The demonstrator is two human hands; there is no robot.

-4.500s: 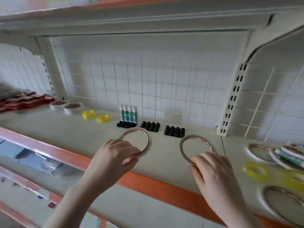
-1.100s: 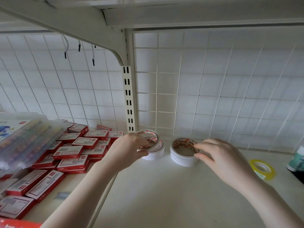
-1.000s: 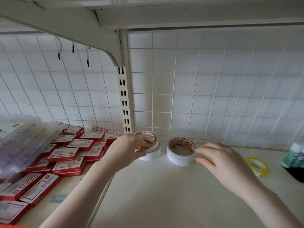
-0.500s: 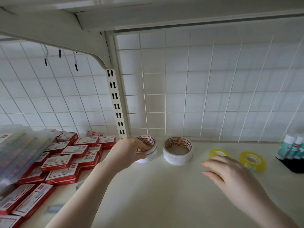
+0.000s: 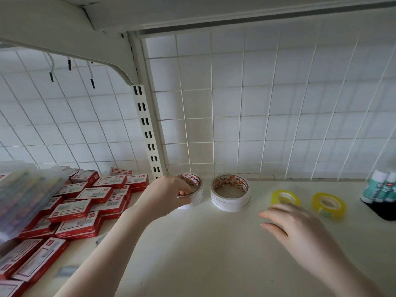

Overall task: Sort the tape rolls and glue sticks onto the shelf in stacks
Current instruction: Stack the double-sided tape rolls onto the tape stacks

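The left hand (image 5: 169, 195) covers the near-left side of the left stack of white tape rolls (image 5: 194, 190), so how many rolls it holds cannot be counted. The right hand (image 5: 300, 230) is motion-blurred, and its fingertips hide the near edge of the nearer yellow tape roll (image 5: 285, 197). At the right edge, the glue sticks (image 5: 383, 187) and their black tray (image 5: 383, 212) are cut off. At the left edge, the clear plastic case (image 5: 25, 196) is blurred, its contents unreadable. Print on the red boxes (image 5: 75, 209) is too small to read.
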